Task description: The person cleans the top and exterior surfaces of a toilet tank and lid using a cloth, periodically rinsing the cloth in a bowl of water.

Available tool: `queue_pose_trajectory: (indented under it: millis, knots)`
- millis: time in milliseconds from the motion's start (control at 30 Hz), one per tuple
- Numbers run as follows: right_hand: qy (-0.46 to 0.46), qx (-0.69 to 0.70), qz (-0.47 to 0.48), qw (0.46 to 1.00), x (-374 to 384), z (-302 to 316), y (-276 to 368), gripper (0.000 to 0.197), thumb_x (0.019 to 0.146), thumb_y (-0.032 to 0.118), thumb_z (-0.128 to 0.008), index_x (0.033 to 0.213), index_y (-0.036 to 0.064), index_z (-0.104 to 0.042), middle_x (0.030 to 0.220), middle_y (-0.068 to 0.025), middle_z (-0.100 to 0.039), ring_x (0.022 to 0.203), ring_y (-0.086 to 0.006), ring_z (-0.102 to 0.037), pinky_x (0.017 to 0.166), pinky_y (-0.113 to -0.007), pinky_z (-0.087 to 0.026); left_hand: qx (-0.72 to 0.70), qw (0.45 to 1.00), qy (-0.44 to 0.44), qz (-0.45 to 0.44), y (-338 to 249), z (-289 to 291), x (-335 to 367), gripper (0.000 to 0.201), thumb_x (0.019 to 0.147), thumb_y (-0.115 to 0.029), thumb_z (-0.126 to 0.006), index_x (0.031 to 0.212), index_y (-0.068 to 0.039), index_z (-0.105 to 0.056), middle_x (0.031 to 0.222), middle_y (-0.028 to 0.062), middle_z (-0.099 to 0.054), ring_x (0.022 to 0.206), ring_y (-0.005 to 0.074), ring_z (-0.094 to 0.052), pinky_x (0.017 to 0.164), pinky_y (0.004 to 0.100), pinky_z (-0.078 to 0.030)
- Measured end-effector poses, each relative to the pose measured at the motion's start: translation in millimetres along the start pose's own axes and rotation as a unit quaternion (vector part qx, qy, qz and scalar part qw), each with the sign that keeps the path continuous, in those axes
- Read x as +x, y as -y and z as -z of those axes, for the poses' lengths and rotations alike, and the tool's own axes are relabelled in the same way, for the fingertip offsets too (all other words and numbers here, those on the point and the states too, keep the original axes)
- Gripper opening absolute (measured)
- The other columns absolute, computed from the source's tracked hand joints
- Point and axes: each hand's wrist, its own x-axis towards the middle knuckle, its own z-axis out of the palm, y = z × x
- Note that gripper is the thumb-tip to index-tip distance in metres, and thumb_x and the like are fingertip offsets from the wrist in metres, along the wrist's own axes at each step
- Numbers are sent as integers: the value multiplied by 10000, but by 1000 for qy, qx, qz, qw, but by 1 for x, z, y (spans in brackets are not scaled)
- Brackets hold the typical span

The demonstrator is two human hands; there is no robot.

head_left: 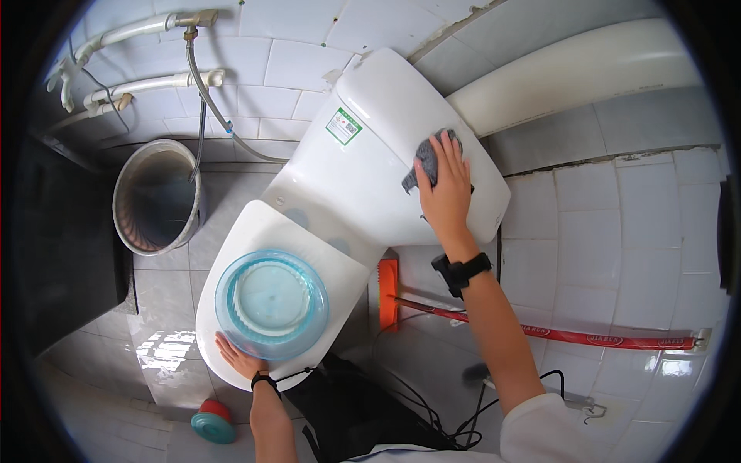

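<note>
My right hand [446, 189] presses a dark grey cloth [432, 158] against the white toilet tank [370, 174], near the edge of its lid. Its fingers lie over the cloth, which bunches out around them. On the closed toilet lid [231, 231] stands a clear blue plastic basin [272, 299] with what looks like water in it. My left hand [241, 356] rests flat on the toilet lid beside the basin's near rim, fingers stretched out. The thumb side is partly hidden by the basin.
A bucket [127, 204] of dark water stands left, below wall pipes [135, 32] and a hose [202, 85]. A thick white pipe [575, 73] runs behind the tank. An orange broom [388, 295] with a red handle [587, 337] lies right. Cables [421, 397] hang near my legs.
</note>
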Motion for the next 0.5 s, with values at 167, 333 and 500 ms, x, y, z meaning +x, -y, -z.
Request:
queue_pose_trajectory:
  millis: [167, 333, 500]
  knots:
    - [-49, 18, -5, 999, 76, -39, 28, 438, 861, 352, -531, 1164, 36, -542, 1276, -166, -491, 1203, -350, -432, 1002, -465, -322, -13, 1000, -1, -2, -6, -1, 1, 641, 862, -312, -436, 1406, -56, -215, 1472, 120, -225, 1354, 315, -212, 1088, 450, -196]
    - [-99, 10, 49, 994, 110, -64, 60, 441, 843, 345, -545, 1138, 17, -550, 1241, -183, -510, 1151, -340, -471, 965, -431, -365, -12, 1000, 10, 4, -12, 0, 5, 628, 849, -256, -466, 1395, -52, -232, 1467, 115, -234, 1351, 320, -216, 1088, 451, -200]
    - [-59, 25, 94, 993, 49, -24, 28, 456, 819, 307, -612, 1189, 53, -530, 1234, -160, -527, 1143, -351, -484, 957, -407, -385, -20, 1000, 7, 22, -6, 3, 1, 616, 843, -250, -457, 1385, -45, -249, 1465, 121, -237, 1349, 325, -218, 1088, 456, -200]
